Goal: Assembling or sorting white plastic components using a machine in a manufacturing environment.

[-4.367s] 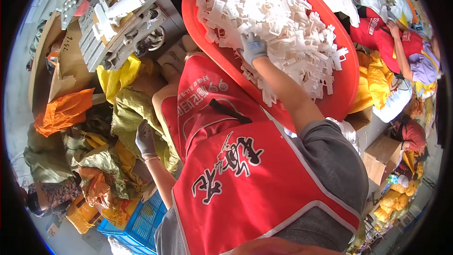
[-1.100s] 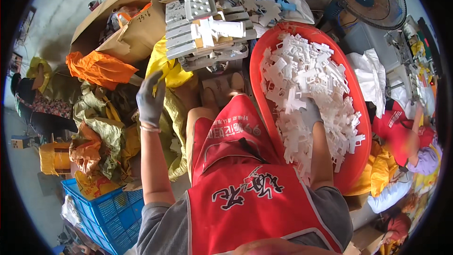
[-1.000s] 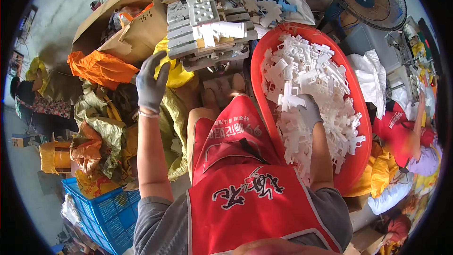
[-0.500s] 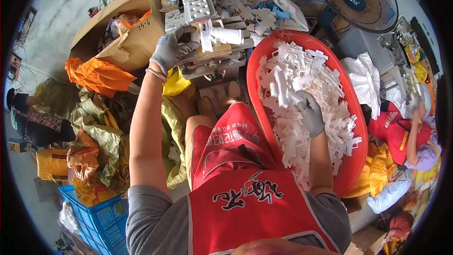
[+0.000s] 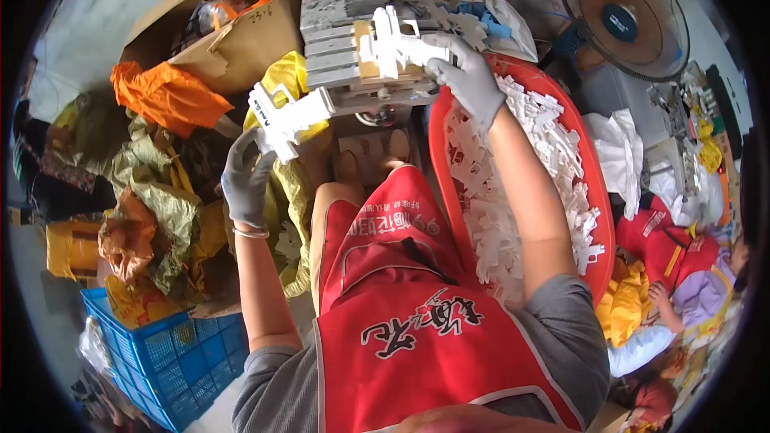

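While the left hand (image 5: 247,180) has its fingers closed around one end of a lettered white piece (image 5: 281,119), just off the near left corner of the machine bed (image 5: 330,64), the right hand (image 5: 475,84) pinches the end of a second white piece (image 5: 393,44) between thumb and fingers, over the bed toward its right edge; whether that piece touches the bed I cannot tell. Dark script marks the left piece; outlined characters cross the red apron (image 5: 449,369), and handwriting the carton (image 5: 241,52).
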### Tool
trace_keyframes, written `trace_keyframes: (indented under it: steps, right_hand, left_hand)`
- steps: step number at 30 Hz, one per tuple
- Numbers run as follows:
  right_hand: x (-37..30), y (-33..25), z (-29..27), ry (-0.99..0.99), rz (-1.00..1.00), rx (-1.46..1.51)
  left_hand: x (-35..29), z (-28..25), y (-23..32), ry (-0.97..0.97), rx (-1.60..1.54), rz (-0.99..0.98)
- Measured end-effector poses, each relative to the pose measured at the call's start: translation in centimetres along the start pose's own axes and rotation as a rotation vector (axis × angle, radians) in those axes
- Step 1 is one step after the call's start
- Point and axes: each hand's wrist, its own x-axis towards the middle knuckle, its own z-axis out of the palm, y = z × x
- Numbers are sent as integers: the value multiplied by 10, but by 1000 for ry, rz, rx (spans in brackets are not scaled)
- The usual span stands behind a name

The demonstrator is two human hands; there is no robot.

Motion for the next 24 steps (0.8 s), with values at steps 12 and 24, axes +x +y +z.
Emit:
trace_keyframes:
  steps: [12, 24]
  right_hand:
    - [-19, -25, 3, 195, -312, -575]
    - [-128, 72, -3, 129, 6, -465]
  left_hand:
    - [-52, -19, -10, 286, -58, 0]
    - [-106, -61, -65, 267, 275, -109]
